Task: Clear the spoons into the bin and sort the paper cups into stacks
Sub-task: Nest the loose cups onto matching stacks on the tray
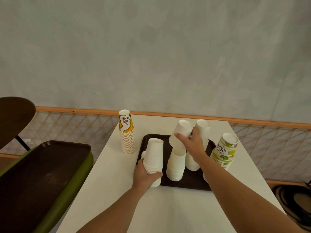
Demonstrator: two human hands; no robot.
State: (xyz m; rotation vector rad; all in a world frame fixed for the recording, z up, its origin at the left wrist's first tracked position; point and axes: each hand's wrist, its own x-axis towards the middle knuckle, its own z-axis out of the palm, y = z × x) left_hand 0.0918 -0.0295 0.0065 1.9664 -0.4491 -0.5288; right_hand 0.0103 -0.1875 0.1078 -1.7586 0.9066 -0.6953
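The right hand [193, 145] grips a tilted white cup [180, 135] just above the middle stack [175, 163] on the tray [185, 184]; the left hand [145, 175] clasps the near-left stack [154, 155]. No spoons show.

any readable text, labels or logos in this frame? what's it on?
"HELLO SUMMER", upside down and cut off at its right end, on the top cup of the lime-print stack.
Yellow stack: a swirl graphic only, no words readable.
White cups in the left hand, the right hand and on the tray: no print.
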